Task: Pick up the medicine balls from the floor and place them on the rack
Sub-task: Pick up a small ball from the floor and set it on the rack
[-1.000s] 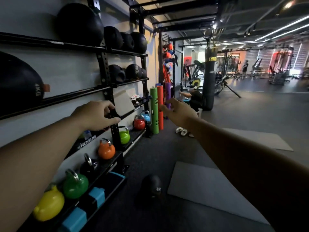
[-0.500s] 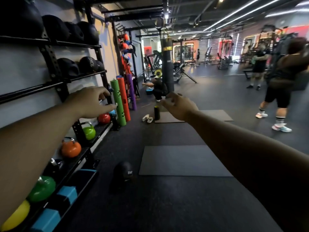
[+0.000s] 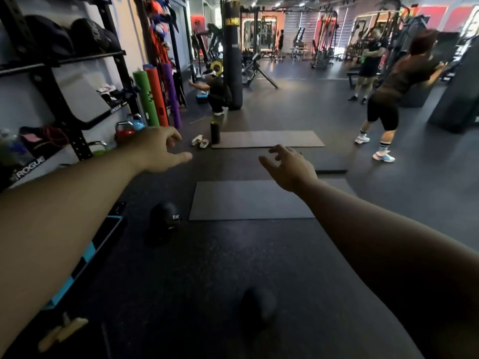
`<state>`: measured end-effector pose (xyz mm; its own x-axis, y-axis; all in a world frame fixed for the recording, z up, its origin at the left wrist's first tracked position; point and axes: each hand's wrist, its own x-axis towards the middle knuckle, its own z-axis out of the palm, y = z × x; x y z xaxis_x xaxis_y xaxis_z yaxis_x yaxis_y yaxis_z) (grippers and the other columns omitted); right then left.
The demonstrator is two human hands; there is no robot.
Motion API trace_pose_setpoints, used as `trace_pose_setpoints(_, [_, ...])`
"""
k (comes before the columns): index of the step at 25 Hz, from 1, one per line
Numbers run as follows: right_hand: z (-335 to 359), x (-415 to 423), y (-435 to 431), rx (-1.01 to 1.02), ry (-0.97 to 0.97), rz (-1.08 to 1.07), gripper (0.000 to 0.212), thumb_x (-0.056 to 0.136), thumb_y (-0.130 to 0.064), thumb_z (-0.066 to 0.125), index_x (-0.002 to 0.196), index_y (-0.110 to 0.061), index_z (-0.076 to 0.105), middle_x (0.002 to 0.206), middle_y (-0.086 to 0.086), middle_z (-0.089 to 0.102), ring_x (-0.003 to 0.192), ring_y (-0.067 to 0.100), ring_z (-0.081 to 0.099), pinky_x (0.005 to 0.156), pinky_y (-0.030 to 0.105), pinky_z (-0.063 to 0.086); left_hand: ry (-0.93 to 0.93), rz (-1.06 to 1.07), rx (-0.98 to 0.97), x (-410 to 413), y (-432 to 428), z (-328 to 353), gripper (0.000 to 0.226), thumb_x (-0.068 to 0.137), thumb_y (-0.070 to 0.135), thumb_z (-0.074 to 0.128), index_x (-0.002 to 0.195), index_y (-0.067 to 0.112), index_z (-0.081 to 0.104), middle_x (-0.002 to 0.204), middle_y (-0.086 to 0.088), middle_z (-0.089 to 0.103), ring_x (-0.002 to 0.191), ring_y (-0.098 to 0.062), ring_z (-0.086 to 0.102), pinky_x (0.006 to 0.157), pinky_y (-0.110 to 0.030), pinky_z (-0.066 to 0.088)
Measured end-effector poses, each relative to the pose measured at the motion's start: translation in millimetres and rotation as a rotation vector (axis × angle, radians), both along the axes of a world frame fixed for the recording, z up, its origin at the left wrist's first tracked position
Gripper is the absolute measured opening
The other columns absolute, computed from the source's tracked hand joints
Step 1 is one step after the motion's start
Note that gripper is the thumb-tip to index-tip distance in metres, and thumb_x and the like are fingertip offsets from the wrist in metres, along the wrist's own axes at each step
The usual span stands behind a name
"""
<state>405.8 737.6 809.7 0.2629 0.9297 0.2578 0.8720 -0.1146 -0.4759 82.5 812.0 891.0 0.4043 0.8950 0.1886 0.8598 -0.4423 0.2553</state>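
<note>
While both hands point(image 3: 155, 149) point(image 3: 290, 167) hang open, empty

This is a commercial gym. A black steel wall rack point(image 3: 55, 81) holds dark medicine balls point(image 3: 90, 35) and coloured kettlebells point(image 3: 124, 129); a tall black punching bag point(image 3: 232, 55) hangs over dark speckled rubber flooring point(image 3: 207, 268). Grey exercise mats point(image 3: 248, 200) lie there, with cable machines point(image 3: 324, 35) behind.

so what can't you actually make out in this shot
Head view only:
- Weight print on the nearer medicine ball: too blurred to read.
- Second medicine ball: dark smear, no markings visible.
- Rack top shelves: cut off by the frame edge.
- Kettlebell row: mostly hidden behind the left arm; left hand is empty.
</note>
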Motion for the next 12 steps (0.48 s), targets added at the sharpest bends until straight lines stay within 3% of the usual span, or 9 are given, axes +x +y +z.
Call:
trace_pose_setpoints(4, [-43.1, 26.7, -16.3, -0.093, -0.011, -0.013, 0.069, 0.094, -0.077, 0.044, 0.142, -0.029, 0.055, 0.140, 0.006, 0.064, 0.120, 0.030, 0.063, 0.097, 0.048, 0.053, -0.011, -0.022, -0.109, 39.1, -11.3, -43.0, 0.063, 0.084, 0.064, 0.076, 0.133, 0.025, 0.064, 0.119, 0.004, 0.069, 0.105, -0.021, 0.064, 0.092, -0.037, 0.052])
trace_pose_setpoints(8, [-88.7, 66.0, -6.4, -0.185, -0.044, 0.026, 0.070, 0.095, -0.077, 0.042, 0.144, -0.029, 0.053, 0.142, 0.005, 0.063, 0.121, 0.030, 0.063, 0.098, 0.048, 0.052, -0.035, -0.025, -0.192, 96.8, -3.1, -91.1, 0.059, 0.087, 0.059, 0.077, 0.131, 0.023, 0.064, 0.120, 0.001, 0.069, 0.101, -0.019, 0.063, 0.083, -0.031, 0.041])
trace_pose_setpoints(12, [-152.9, 117.9, 21.2, -0.310, -0.026, 0.122, 0.069, 0.096, -0.076, 0.042, 0.147, -0.029, 0.051, 0.143, 0.005, 0.061, 0.121, 0.029, 0.063, 0.098, 0.047, 0.051, 0.030, 0.033, -0.277, 164.9, 21.6, -153.6, 0.062, 0.085, 0.068, 0.071, 0.133, 0.030, 0.061, 0.124, 0.005, 0.064, 0.103, -0.019, 0.061, 0.084, -0.035, 0.047])
